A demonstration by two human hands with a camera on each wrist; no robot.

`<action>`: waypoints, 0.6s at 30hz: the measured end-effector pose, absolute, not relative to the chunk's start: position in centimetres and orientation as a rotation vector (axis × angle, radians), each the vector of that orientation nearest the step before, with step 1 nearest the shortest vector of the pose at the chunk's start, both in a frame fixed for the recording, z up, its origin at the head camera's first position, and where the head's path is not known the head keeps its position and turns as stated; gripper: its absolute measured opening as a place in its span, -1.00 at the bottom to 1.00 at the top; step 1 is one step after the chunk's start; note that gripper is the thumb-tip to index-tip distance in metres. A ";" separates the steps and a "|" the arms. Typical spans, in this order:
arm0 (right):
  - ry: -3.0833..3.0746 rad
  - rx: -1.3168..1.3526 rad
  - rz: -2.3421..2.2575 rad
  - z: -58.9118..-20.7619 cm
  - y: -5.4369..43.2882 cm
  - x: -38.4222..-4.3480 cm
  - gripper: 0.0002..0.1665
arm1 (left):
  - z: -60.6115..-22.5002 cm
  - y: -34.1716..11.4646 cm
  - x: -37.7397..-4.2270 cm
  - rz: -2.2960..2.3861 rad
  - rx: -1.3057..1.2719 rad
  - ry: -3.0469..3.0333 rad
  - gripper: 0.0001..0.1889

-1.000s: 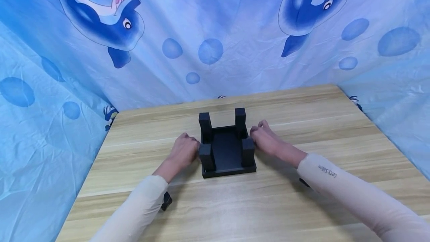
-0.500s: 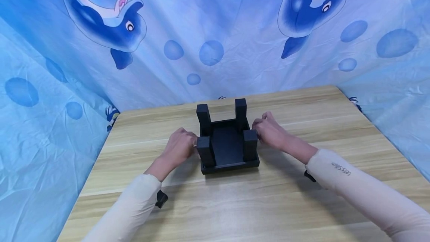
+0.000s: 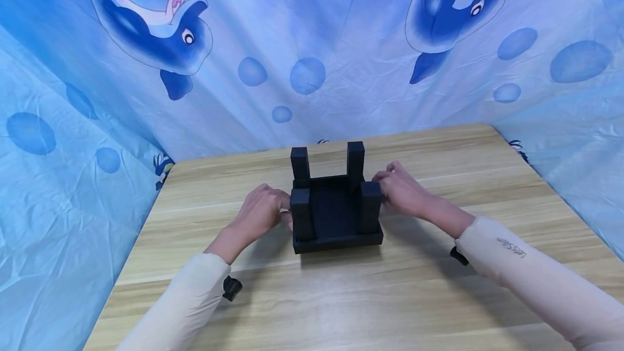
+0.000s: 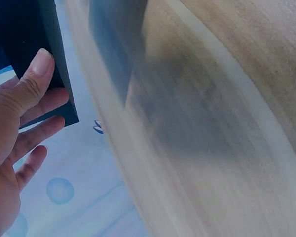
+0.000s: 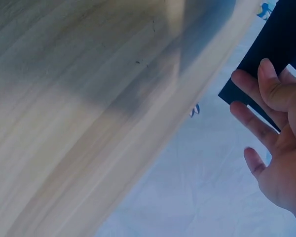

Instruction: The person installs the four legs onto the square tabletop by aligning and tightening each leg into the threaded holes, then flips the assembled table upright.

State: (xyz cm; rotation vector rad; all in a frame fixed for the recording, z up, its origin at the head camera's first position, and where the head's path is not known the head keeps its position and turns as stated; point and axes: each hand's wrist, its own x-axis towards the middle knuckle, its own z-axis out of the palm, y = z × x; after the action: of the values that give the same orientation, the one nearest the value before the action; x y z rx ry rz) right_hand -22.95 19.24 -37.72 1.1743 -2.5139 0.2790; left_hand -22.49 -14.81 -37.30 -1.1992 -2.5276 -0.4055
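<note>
A small black stool or little table (image 3: 333, 207) is upside down, its square legs pointing up from a rimmed panel. My left hand (image 3: 258, 210) grips its left side, and my right hand (image 3: 401, 193) grips its right side. In the left wrist view, the thumb and fingers of my left hand (image 4: 15, 128) pinch the edge of the black stool (image 4: 37, 29). The right wrist view has my right hand (image 5: 286, 133) pinching the other edge of the stool (image 5: 271, 49), with the little finger free. The stool is held above the tabletop and casts shadows there.
The wooden tabletop (image 3: 336, 307) stretches out on every side of the stool. A blue curtain (image 3: 312, 31) with printed dolphins and bubbles hangs behind the table's far edge and along both sides.
Both hands have lifted the stool from the tabletop and shifted it slightly to the right. Its legs look taller and nearer to the head camera than before.
</note>
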 end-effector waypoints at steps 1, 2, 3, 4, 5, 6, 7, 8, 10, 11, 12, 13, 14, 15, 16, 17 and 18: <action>-2.519 1.182 0.285 -37.6 19.4 -22.9 -0.58 | -37.2 -14.8 -22.4 -0.413 -1.206 -2.523 -0.71; -2.525 1.186 0.297 -37.4 19.5 -22.9 -0.55 | -37.0 -14.8 -22.3 -0.424 -1.211 -2.521 -0.71; -2.524 1.197 0.318 -37.2 19.6 -22.8 -0.54 | -36.9 -14.8 -22.3 -0.440 -1.219 -2.517 -0.72; -2.521 1.207 0.346 -37.0 19.8 -22.8 -0.53 | -36.8 -14.7 -22.2 -0.463 -1.226 -2.516 -0.73; -2.518 1.224 0.384 -36.8 20.0 -22.8 -0.50 | -36.6 -14.7 -22.2 -0.484 -1.231 -2.521 -0.74; -2.515 1.248 0.433 -36.6 20.2 -22.8 -0.50 | -36.5 -14.7 -22.1 -0.511 -1.234 -2.531 -0.74; -2.501 1.281 0.489 -36.4 20.4 -22.7 -0.51 | -36.4 -14.7 -22.0 -0.540 -1.231 -2.546 -0.76; -2.484 1.321 0.562 -36.2 20.5 -22.8 -0.52 | -36.2 -14.7 -21.9 -0.569 -1.226 -2.564 -0.77; -2.452 1.397 0.718 -35.8 20.9 -22.9 -0.53 | -35.9 -14.7 -21.7 -0.625 -1.208 -2.609 -0.83; -2.436 1.432 0.788 -35.7 21.0 -22.9 -0.55 | -35.8 -14.8 -21.6 -0.648 -1.194 -2.635 -0.86; -2.424 1.460 0.852 -35.6 21.1 -22.9 -0.57 | -35.6 -14.8 -21.4 -0.671 -1.182 -2.660 -0.89; -2.421 1.479 0.903 -35.4 21.2 -22.9 -0.57 | -35.4 -14.8 -21.3 -0.694 -1.166 -2.689 -0.90; -2.435 1.486 0.951 -35.4 21.2 -22.9 -0.56 | -35.2 -14.8 -21.2 -0.716 -1.147 -2.717 -0.89; -2.467 1.479 0.998 -35.2 21.3 -22.8 -0.54 | -35.0 -14.8 -21.1 -0.735 -1.127 -2.745 -0.87; -2.510 1.462 1.039 -35.1 21.4 -22.7 -0.51 | -34.8 -14.8 -21.0 -0.756 -1.098 -2.775 -0.84; -2.561 1.422 1.086 -35.0 21.5 -22.6 -0.50 | -34.6 -14.8 -20.9 -0.776 -1.074 -2.803 -0.83; -2.619 1.372 1.126 -34.8 21.5 -22.5 -0.51 | -34.4 -14.8 -20.8 -0.794 -1.048 -2.828 -0.82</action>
State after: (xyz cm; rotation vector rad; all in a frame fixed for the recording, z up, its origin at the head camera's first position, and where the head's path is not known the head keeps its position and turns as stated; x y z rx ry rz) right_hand -22.51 21.55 -34.78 1.3721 -2.6185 1.1255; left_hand -20.83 -14.79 -34.40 -1.0478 -2.8276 -0.7937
